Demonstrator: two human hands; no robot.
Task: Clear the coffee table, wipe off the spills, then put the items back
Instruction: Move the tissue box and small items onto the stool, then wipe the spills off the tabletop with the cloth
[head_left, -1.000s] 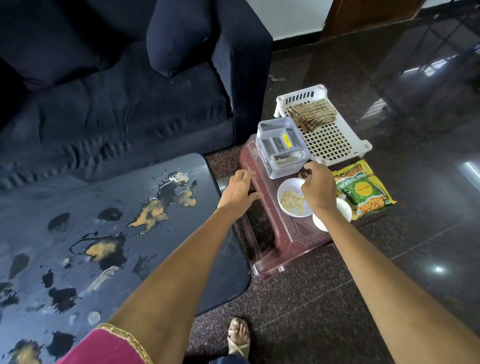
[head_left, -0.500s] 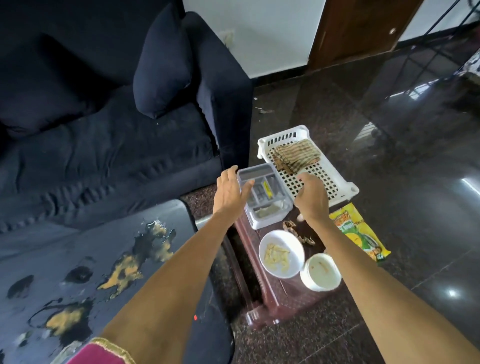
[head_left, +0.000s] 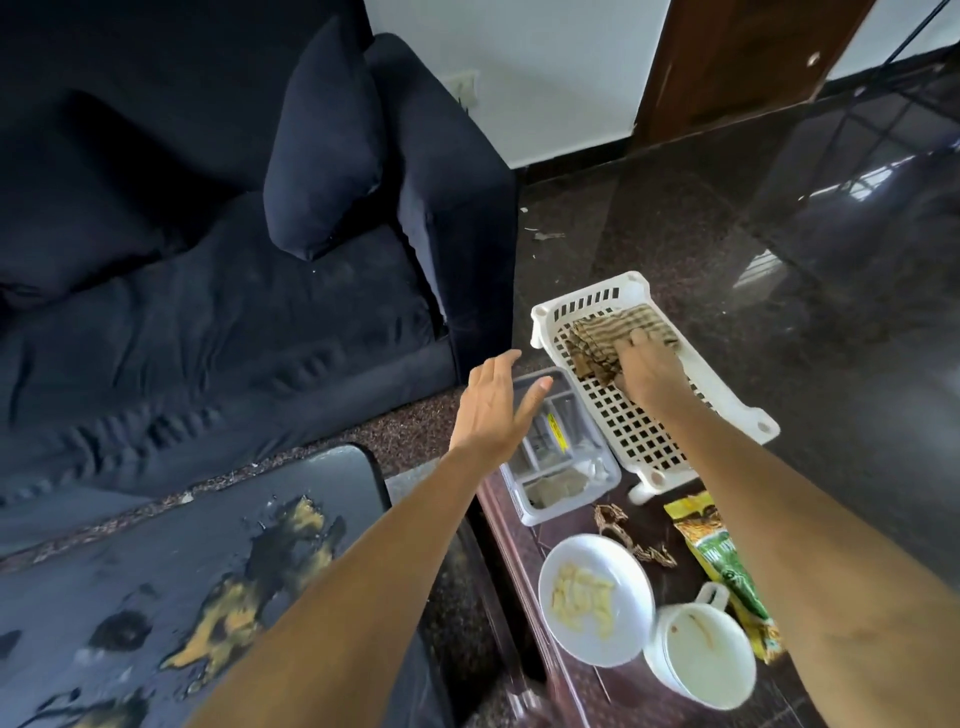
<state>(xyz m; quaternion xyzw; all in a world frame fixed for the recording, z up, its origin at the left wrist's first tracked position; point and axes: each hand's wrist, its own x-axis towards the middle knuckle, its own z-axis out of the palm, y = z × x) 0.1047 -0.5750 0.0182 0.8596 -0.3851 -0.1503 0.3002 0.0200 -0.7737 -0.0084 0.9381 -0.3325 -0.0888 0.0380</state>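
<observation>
Coffee table: we saw it at lower left, bare of items but blotched with spills, so wiping seemed next.
Cloth: it lay in the white basket on the floor beside the stool.
Right hand: our fingers pressed onto the cloth; whether they had closed on it we could not tell.
Left hand: open, empty, hovering over the grey organizer.
Change: half a second earlier both hands flanked the organizer; the right had since reached into the basket.

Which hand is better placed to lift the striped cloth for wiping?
Right. The right hand already rests on the striped cloth in the white basket; the left hand hovers open over the grey organizer.
</observation>
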